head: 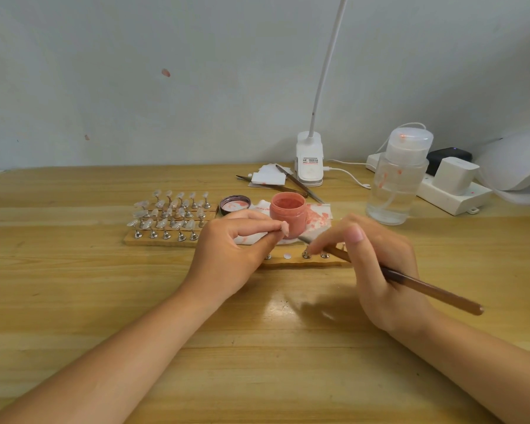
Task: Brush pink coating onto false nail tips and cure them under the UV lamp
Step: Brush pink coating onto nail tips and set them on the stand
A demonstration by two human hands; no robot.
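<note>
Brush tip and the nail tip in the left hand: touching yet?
Apart. The head view shows the brush ferrule end low beside the right hand, with paper towel visible between it and the pink nail tip pinched by the left hand.

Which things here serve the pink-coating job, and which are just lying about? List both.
Job: nail tip in left hand; brush in right hand; pink jar; lid; tip rack; near strip; UV lamp.
Lying about: desk lamp; pump bottle; power strip; tweezers.
</note>
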